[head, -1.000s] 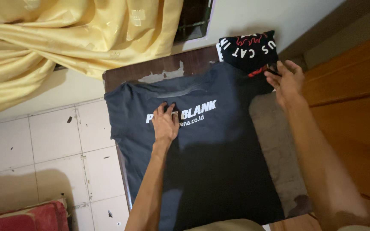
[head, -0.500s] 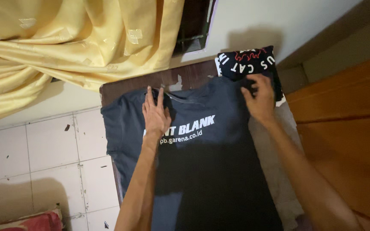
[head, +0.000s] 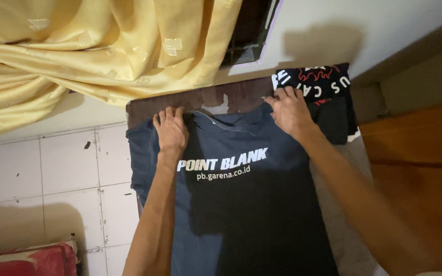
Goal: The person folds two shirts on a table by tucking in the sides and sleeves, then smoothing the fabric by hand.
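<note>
Yellow curtain (head: 78, 46) bunched at upper left, over dark window (head: 249, 30). White tiled floor (head: 52, 179) at left, chipped and marked. Red cushion (head: 26, 260) at bottom-left corner. Wooden furniture (head: 420, 168) along right edge. White wall (head: 333, 20) behind.

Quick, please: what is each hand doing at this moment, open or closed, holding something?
Left hand: open, flat on the shirt.
Right hand: fingers bent on the shirt's shoulder; grip cannot be told.
</note>
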